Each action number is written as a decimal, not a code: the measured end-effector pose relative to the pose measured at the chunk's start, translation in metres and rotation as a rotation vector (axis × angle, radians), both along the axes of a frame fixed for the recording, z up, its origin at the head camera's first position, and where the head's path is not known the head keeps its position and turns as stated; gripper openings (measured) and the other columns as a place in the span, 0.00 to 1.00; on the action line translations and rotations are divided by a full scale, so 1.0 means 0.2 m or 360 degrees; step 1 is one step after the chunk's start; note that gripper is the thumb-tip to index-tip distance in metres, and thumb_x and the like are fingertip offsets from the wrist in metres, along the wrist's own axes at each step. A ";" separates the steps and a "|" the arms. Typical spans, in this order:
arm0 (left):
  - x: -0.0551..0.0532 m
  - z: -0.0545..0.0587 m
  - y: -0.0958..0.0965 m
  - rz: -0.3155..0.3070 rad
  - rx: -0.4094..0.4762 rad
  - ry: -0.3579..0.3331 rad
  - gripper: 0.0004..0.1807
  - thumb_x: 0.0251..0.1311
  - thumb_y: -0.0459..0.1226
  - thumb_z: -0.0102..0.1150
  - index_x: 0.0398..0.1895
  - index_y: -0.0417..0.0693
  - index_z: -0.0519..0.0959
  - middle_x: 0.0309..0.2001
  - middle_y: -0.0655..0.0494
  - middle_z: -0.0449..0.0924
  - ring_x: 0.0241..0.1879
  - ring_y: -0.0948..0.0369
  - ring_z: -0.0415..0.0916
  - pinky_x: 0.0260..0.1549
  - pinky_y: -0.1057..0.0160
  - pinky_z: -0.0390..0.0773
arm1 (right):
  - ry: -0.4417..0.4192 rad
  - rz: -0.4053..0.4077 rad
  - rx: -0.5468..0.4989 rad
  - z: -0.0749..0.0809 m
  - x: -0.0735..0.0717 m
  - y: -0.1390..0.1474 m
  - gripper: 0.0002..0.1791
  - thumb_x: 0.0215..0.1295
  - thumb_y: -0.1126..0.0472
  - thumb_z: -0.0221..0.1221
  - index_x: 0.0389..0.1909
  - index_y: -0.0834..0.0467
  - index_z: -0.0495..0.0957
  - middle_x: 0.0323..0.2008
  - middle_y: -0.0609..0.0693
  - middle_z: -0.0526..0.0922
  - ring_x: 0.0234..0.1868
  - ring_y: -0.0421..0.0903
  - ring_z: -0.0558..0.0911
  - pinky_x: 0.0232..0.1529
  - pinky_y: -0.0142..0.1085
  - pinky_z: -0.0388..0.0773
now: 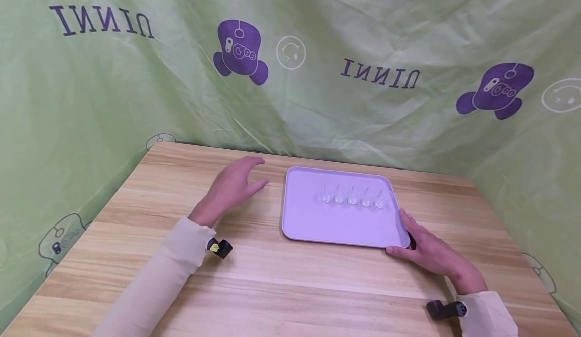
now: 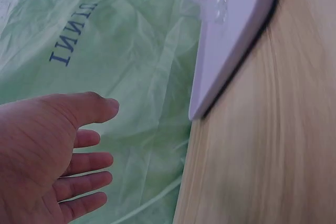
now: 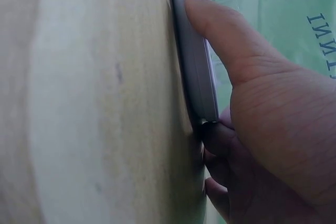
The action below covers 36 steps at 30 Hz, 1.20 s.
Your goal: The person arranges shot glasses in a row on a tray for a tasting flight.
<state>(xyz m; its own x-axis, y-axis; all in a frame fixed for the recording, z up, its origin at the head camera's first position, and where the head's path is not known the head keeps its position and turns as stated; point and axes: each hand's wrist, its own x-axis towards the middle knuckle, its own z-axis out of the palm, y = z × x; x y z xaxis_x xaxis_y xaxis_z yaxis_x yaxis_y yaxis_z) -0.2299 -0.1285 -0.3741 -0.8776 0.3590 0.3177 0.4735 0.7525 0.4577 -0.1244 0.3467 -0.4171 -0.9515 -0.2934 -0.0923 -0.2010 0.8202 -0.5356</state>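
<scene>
A light purple rectangular tray [image 1: 324,225] lies on the wooden table. Several small clear glass vessels [image 1: 352,200] stand on it in a row, right of its middle; their upper parts are hard to make out. My right hand [image 1: 431,250] grips the near right corner of the tray. Its thumb [image 3: 223,22] lies against the near rim, and the other fingers bend around the corner. To the left of the tray, my left hand [image 1: 232,185] hovers with thumb and fingers spread apart, holding nothing. The left wrist view shows its relaxed fingers [image 2: 86,187] away from the tray's left corner.
The wood-grain table [image 1: 254,286] extends around the tray on every side. Behind it and at both sides hangs a green printed curtain [image 1: 317,125], close to the table's far edge. Black wrist devices [image 1: 221,247] sit at both sleeves.
</scene>
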 end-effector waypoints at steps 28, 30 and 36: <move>-0.05 -0.09 -0.30 0.0180 0.0063 -0.0126 0.34 0.68 0.42 0.66 0.74 0.41 0.67 0.71 0.40 0.68 0.69 0.41 0.65 0.67 0.38 0.63 | 0.0019 0.0003 -0.0007 -0.01 0.00 0.00 0.63 0.65 0.42 0.69 0.80 0.71 0.38 0.76 0.78 0.44 0.75 0.76 0.48 0.68 0.70 0.51; -0.04 -0.09 -0.31 0.0185 0.0059 -0.0159 0.35 0.68 0.43 0.65 0.74 0.41 0.66 0.72 0.39 0.67 0.69 0.40 0.66 0.67 0.38 0.63 | 0.0016 0.0002 -0.0003 -0.01 0.00 0.00 0.63 0.65 0.42 0.69 0.80 0.71 0.38 0.76 0.78 0.44 0.75 0.76 0.49 0.68 0.70 0.52; -0.04 -0.09 -0.33 0.0193 0.0058 -0.0295 0.39 0.70 0.44 0.63 0.77 0.38 0.60 0.72 0.35 0.65 0.70 0.38 0.63 0.67 0.36 0.63 | 0.0023 0.0001 0.0011 -0.01 -0.01 0.00 0.63 0.65 0.42 0.69 0.80 0.71 0.38 0.75 0.79 0.44 0.74 0.76 0.49 0.68 0.70 0.52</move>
